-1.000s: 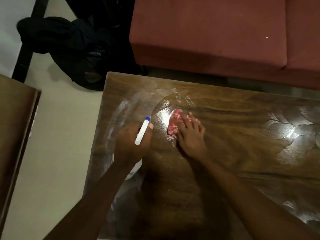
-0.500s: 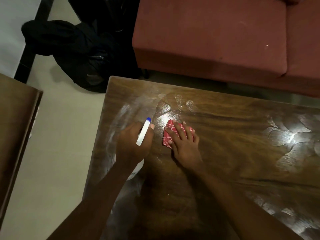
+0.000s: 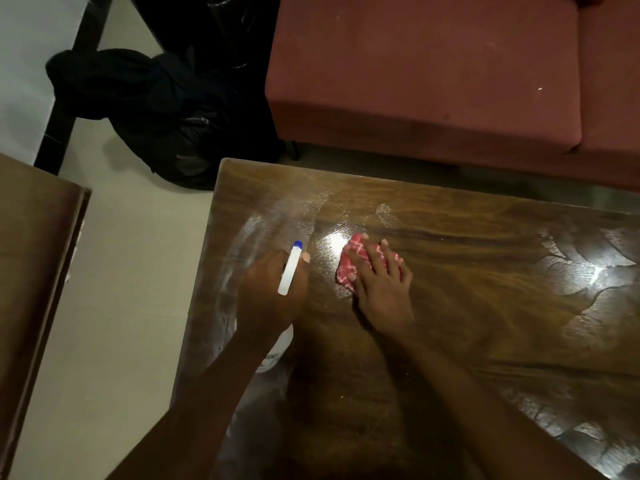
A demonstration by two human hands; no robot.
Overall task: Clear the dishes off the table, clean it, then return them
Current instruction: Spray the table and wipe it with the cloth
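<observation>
A dark wooden table fills the lower right of the head view, streaked with wet smears near its left end. My left hand grips a white spray bottle with a blue nozzle tip, held over the table's left part. Its white body shows below my wrist. My right hand presses flat, fingers straight, on a red and white checked cloth lying on the tabletop just right of the bottle. No dishes are in view.
A red sofa stands beyond the table's far edge. A black bag lies on the pale floor at the upper left. Another brown wooden surface sits at the left, across a strip of floor.
My right hand slid the cloth a little to the left and then back right and away on the tabletop. My left hand with the bottle stayed put.
</observation>
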